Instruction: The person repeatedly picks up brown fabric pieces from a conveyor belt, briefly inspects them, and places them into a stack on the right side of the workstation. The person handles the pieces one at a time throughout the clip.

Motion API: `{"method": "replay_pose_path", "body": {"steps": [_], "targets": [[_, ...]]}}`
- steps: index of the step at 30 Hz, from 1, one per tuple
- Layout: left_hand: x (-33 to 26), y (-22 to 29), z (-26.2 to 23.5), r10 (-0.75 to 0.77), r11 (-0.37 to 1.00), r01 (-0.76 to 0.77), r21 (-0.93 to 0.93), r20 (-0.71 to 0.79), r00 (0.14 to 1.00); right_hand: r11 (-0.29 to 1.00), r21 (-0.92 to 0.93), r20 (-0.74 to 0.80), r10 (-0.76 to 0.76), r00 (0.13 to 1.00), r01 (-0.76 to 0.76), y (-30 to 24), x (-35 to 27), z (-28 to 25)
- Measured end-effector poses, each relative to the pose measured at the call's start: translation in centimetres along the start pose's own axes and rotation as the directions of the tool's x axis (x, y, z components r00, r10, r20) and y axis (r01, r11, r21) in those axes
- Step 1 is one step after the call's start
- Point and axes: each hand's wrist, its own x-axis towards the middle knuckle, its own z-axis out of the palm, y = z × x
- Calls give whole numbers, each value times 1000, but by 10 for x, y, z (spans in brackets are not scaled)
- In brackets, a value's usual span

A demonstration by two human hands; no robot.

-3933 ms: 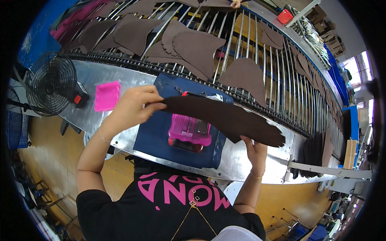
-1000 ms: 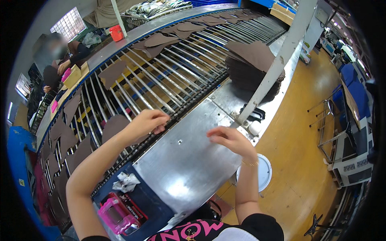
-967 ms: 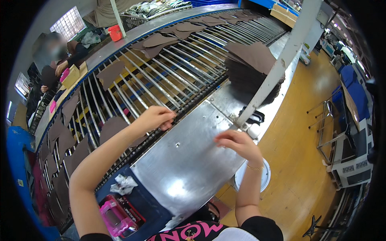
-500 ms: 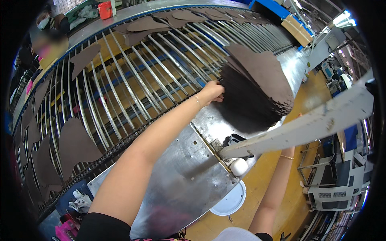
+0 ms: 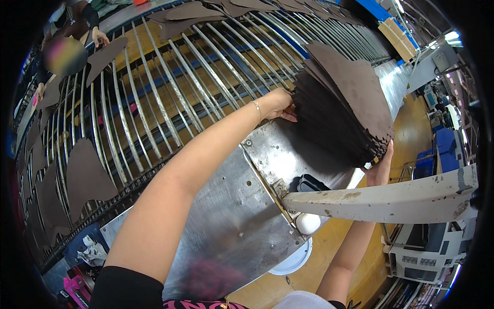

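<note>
Right hand [image 5: 380,169] has reached the brown stack [image 5: 347,98]

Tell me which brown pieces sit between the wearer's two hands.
The thick stack, left hand at its side, right hand at its notched end; the other brown pieces lie spread over the barred rack.

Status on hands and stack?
Left hand at left edge, right hand at near-right corner. Brown cut-piece stack fanned between. White post crosses before right forearm.
</note>
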Motion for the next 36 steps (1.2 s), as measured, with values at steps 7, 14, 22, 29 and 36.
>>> {"method": "replay_pose_path", "body": {"steps": [7, 14, 22, 29, 36], "targets": [[17, -9, 2, -40, 996, 39, 76, 22, 999, 1000, -5, -47, 7, 999, -7, -2, -6, 6], [-14, -4, 10, 175, 743, -117, 659, -22, 984, 996, 81, 23, 23, 999, -25, -4, -4, 8], [-115, -50, 35, 233, 747, -186, 638, 10, 972, 941, 329, 251, -5, 968, -81, 14, 61, -34], [-138, -20, 5, -293, 403, -160, 901, 292, 910, 988, 149, 257, 0, 966, -39, -5, 56, -3], [-49, 45, -38, 148, 957, -64, 284, -287, 946, 994, 84, 248, 50, 967, -73, -21, 0, 6]]}}
